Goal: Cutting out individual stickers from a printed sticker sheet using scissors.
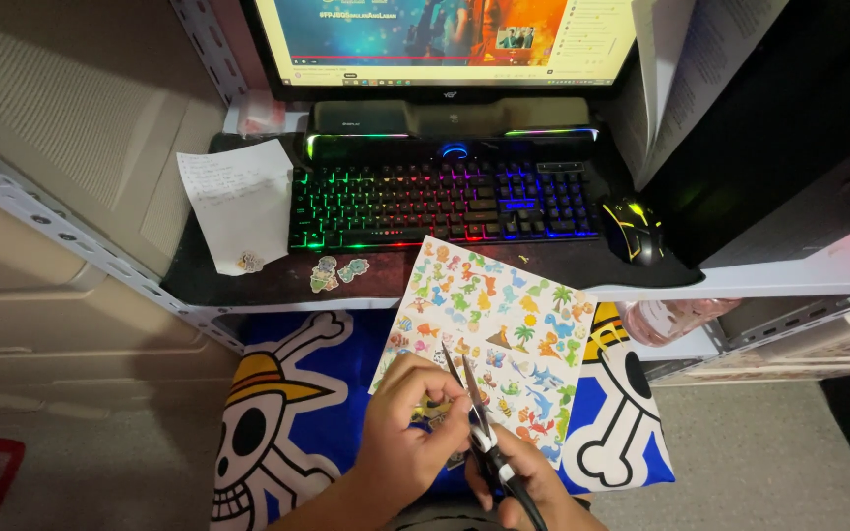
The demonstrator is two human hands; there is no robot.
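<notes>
A sticker sheet (504,315) printed with small colourful animals lies tilted over the desk edge and my lap. My left hand (410,428) pinches its near corner, fingers curled over a small piece. My right hand (528,487) grips a pair of scissors (474,403) with black handles, whose blades point up and away over the sheet next to my left fingers.
A backlit rainbow keyboard (445,197) and a black mouse (632,228) sit on the dark desk mat below a monitor (445,39). A handwritten note (235,202) lies left, with cut-out stickers (336,272) beside it. A blue skull-print cloth (287,403) covers my lap.
</notes>
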